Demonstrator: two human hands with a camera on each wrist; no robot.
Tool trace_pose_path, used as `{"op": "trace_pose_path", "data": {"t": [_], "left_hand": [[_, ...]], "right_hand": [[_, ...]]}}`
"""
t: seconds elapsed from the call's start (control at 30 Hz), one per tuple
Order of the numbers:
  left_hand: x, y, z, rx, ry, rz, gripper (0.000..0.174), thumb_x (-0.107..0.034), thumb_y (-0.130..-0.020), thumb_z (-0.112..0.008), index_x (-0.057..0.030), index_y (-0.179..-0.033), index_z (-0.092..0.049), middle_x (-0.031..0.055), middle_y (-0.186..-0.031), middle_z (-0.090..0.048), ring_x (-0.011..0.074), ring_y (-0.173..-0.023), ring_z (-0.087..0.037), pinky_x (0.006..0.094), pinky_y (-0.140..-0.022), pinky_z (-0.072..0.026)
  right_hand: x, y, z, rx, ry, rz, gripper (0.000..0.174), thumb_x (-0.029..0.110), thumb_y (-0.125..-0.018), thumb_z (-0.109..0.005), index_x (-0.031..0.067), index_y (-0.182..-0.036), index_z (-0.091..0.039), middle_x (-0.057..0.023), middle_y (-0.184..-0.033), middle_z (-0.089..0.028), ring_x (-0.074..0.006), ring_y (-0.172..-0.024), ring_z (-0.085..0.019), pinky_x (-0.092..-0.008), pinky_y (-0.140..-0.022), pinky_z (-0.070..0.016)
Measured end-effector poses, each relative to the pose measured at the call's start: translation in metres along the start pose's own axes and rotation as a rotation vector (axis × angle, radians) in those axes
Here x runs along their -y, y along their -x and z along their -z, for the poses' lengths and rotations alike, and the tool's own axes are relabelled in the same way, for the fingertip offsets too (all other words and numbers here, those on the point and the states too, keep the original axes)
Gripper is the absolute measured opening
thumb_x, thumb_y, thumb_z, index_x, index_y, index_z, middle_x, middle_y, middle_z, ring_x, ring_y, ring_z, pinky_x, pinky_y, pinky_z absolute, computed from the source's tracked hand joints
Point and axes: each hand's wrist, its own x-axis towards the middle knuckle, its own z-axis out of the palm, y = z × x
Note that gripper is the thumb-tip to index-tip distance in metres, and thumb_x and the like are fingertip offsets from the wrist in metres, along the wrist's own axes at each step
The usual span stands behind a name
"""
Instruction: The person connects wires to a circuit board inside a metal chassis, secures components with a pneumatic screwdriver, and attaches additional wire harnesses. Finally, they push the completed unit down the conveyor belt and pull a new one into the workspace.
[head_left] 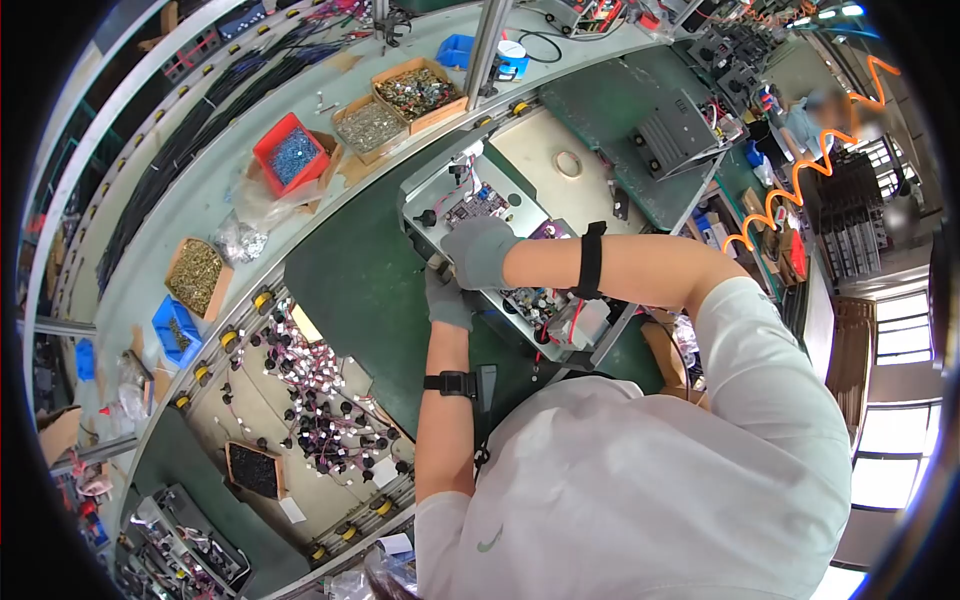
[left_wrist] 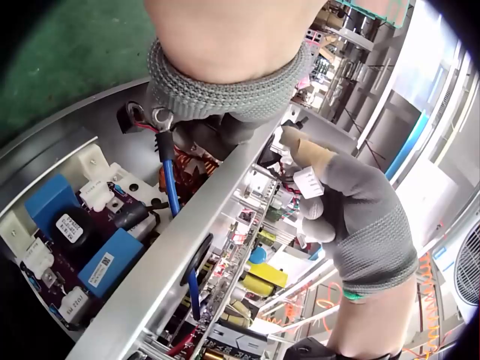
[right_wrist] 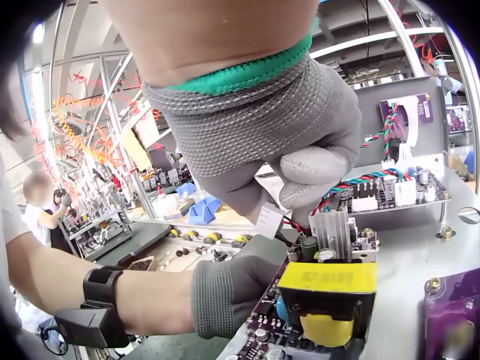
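Observation:
An opened metal chassis (head_left: 522,212) holding circuit boards lies on the green bench. The gloved right hand (head_left: 480,252) is over its side wall, and in the right wrist view this hand (right_wrist: 277,154) has curled fingers pinching thin wires (right_wrist: 298,226) beside a white tag (right_wrist: 268,222). That tag (left_wrist: 307,182) shows against the right hand (left_wrist: 360,217) in the left wrist view. The left hand (head_left: 447,302) is at the chassis's outer edge, just below the right; its fingertips are hidden behind the wall and boards. A yellow-wrapped transformer (right_wrist: 328,289) stands near both hands.
Boxes of small parts, including a red bin (head_left: 291,155) and a blue bin (head_left: 177,330), line the curved shelf. Cables with black parts (head_left: 330,410) lie to the left. Another grey chassis (head_left: 672,135) stands at the upper right; a person (head_left: 805,125) is beyond it.

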Motion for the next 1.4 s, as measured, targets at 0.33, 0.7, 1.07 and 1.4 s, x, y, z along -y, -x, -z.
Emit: {"op": "trace_pose_path", "data": {"t": [0.33,0.7,1.07,1.4], "left_hand": [[-0.013,0.051,-0.032,0.126,-0.464,-0.199,0.067,0.017,-0.064,-0.036,-0.0069,-0.126,-0.041,0.0111,-0.119,-0.053,0.0264,-0.104,-0.055,0.0349,-0.084,-0.0504],[0.002,0.061,-0.048,-0.222,-1.080,-0.740,0.050,0.011,-0.071,-0.052,-0.0058,-0.118,-0.050,0.0071,-0.109,-0.053,0.0164,-0.096,-0.053,0.0235,-0.075,-0.0451],[-0.006,0.078,-0.076,-0.071,-1.266,-0.981,0.016,-0.001,-0.075,-0.064,-0.0043,-0.091,-0.062,0.0090,-0.084,-0.062,0.0194,-0.078,-0.059,0.0288,-0.072,-0.0467],[-0.029,0.089,-0.076,-0.321,-1.438,-0.485,0.017,-0.005,-0.082,-0.057,-0.0018,-0.098,-0.062,0.0047,-0.074,-0.062,0.0081,-0.058,-0.056,0.0204,-0.047,-0.0441]], "right_hand": [[0.000,0.001,-0.001,-0.128,0.006,0.042,0.022,0.019,-0.069,-0.065,0.0049,-0.085,-0.069,-0.0142,-0.079,-0.067,-0.0292,-0.078,-0.066,-0.0372,-0.069,-0.0516],[-0.028,0.001,0.024,-0.478,-0.013,-0.016,0.020,0.018,-0.074,-0.058,0.0096,-0.091,-0.064,-0.0130,-0.084,-0.065,-0.0306,-0.081,-0.063,-0.0400,-0.070,-0.0493],[-0.128,0.025,0.022,-0.431,0.356,0.043,0.014,0.017,-0.074,-0.062,0.0146,-0.088,-0.063,-0.0075,-0.093,-0.059,-0.0275,-0.086,-0.061,-0.0391,-0.072,-0.0481],[-0.136,-0.005,-0.016,-0.286,-0.573,-0.055,0.019,0.015,-0.081,-0.059,0.0024,-0.094,-0.064,-0.0124,-0.086,-0.067,-0.0221,-0.075,-0.066,-0.0322,-0.065,-0.0532]]}}
